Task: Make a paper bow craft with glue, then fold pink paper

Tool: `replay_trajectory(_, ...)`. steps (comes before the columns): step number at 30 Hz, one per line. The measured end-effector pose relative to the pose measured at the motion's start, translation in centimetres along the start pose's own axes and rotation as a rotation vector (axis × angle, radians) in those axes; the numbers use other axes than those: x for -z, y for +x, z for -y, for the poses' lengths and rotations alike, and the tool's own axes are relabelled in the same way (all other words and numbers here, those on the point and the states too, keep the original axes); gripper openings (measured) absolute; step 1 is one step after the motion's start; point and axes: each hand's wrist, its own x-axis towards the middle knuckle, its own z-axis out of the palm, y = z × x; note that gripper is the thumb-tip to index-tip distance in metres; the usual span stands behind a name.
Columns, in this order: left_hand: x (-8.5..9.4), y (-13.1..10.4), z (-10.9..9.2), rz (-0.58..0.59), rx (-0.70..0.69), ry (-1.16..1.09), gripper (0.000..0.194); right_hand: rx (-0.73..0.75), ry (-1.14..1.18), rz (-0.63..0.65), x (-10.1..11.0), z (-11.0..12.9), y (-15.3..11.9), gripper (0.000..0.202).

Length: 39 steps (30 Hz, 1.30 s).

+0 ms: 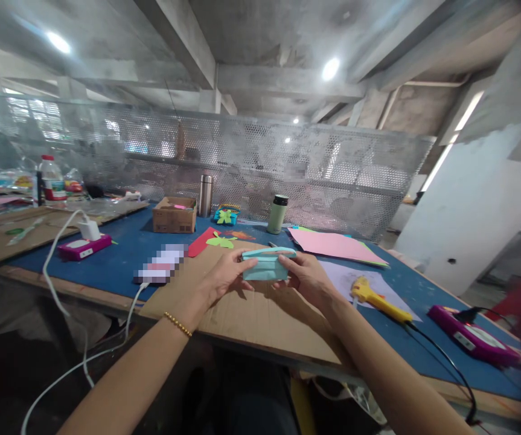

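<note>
Between my two hands is a light-blue folded paper piece (265, 270), shaped like a small shallow box or pouch with a raised strip along its top. My left hand (226, 275) pinches its left end, thumb on the near face. At the right end, my right hand (308, 275) grips it the same way. Both hands hold it just above a brown cardboard sheet (260, 326). Behind it on the table lie a green paper butterfly shape (222, 241) and a red paper piece (202, 241). The fingers behind the paper are partly hidden.
A yellow glue gun (380, 299) rests on pale purple paper at right, its black cord running to a purple power strip (473, 335). Pink sheets (337, 243), a green tumbler (278, 214), a steel flask (205, 196) and a cardboard box (174, 215) stand farther back. A charging phone (160, 264) lies left.
</note>
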Motion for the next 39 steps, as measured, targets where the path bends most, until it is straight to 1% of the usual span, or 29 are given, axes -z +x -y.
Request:
replay_trajectory(2,0.0,-0.1,0.0,-0.023,-0.024,0.054,0.038,0.033,-0.138,-0.055,0.5,0.0,0.2,0.047)
replay_trajectory(3,0.0,-0.1,0.0,-0.039,-0.047,0.09,0.036,0.089,-0.254,-0.107,0.7,0.0,0.3,0.047)
replay_trajectory(5,-0.1,-0.2,0.0,-0.059,-0.079,0.16,0.033,0.278,-0.551,-0.188,1.0,0.2,0.4,0.042)
replay_trajectory(6,-0.2,-0.3,-0.1,-0.059,-0.083,0.186,0.033,0.383,-0.698,-0.196,1.0,0.3,0.4,0.038)
replay_trajectory(8,-0.4,-0.5,-0.2,-0.035,-0.066,0.207,0.033,0.55,-0.923,-0.155,0.7,0.6,0.4,0.031)
replay_trajectory(10,-0.5,-0.7,-0.3,-0.007,-0.036,0.205,0.034,0.635,-1.047,-0.109,0.3,0.9,0.2,0.028)
replay_trajectory(12,-0.6,-0.8,-0.5,-0.001,-0.015,0.195,0.035,0.66,-1.117,-0.099,-0.1,1.0,0.2,0.029)
replay_trajectory(14,-0.5,-0.9,-0.5,-0.004,-0.004,0.179,0.038,0.664,-1.145,-0.094,-0.4,1.2,0.3,0.031)
replay_trajectory(17,-0.4,-0.9,-0.6,0.011,0.011,0.141,0.043,0.673,-1.119,-0.098,-0.4,1.4,0.7,0.034)
replay_trajectory(19,-0.4,-0.9,-0.6,0.02,0.031,0.124,0.043,0.679,-1.101,-0.087,-0.3,1.7,1.0,0.035)
replay_trajectory(22,-0.6,-0.9,-0.6,-0.002,0.045,0.131,0.041,0.692,-1.116,-0.042,-0.6,2.1,1.6,0.034)
replay_trajectory(26,-0.7,-0.7,-0.4,-0.011,-0.017,0.138,0.035,0.71,-1.112,0.042,-1.6,2.0,2.5,0.031)
replay_trajectory(28,-0.5,-0.4,-0.2,-0.003,-0.03,0.128,0.03,0.737,-1.047,0.023,-2.3,1.9,2.8,0.032)
replay_trajectory(30,-0.4,-0.2,0.0,-0.011,-0.032,0.115,0.027,0.75,-0.973,-0.044,-2.8,2.0,3.0,0.032)
replay_trajectory(32,-0.2,-0.1,0.1,-0.022,-0.04,0.108,0.025,0.699,-0.939,-0.089,-3.0,2.5,3.1,0.03)
replay_trajectory(34,-0.2,-0.1,0.2,-0.023,-0.045,0.11,0.024,0.579,-0.937,-0.069,-2.9,3.2,3.1,0.03)
replay_trajectory(36,-0.3,-0.1,0.2,-0.025,-0.046,0.126,0.024,0.459,-0.927,0.007,-2.6,4.1,3.2,0.03)
replay_trajectory(39,-0.3,-0.1,0.3,-0.034,-0.054,0.159,0.025,0.382,-0.836,0.137,-2.3,4.9,3.6,0.029)
